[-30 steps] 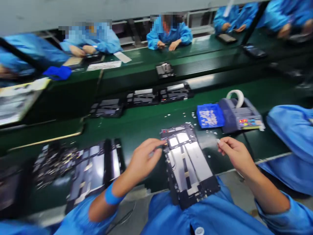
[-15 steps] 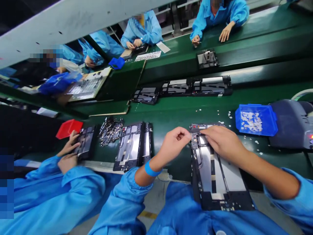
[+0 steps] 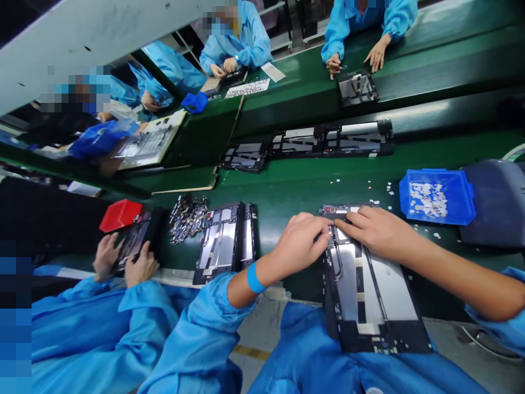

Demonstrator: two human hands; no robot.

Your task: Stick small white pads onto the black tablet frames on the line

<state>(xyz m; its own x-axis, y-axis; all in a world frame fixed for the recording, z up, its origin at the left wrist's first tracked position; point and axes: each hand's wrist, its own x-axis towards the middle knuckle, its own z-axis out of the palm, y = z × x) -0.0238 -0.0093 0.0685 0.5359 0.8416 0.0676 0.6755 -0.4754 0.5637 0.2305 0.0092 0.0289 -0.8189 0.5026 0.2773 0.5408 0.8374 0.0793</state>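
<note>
An opened tablet housing (image 3: 379,284) with silvery plates, black strips and small circuit parts lies in front of me, its near end over my lap. My left hand (image 3: 305,236), with a blue band at the wrist, is at the housing's upper left corner. Its fingers are curled and drawn together at the small parts there; whatever they pinch is hidden. My right hand (image 3: 379,230) rests across the top of the housing, fingers stretched out, its index fingertip beside the left fingertips.
Left of me stand more housings (image 3: 219,241), a pile of small metal parts (image 3: 188,219) and a red tray (image 3: 121,214). A co-worker's hands (image 3: 139,265) hold another housing. A blue bin (image 3: 437,197) of white scraps stands right, beside a dark machine (image 3: 494,202). Several housings (image 3: 328,141) line the bench.
My left fingers have moved down onto the housing's corner, and my right index finger has stretched toward them. The co-worker at left has shifted both hands around their housing.
</note>
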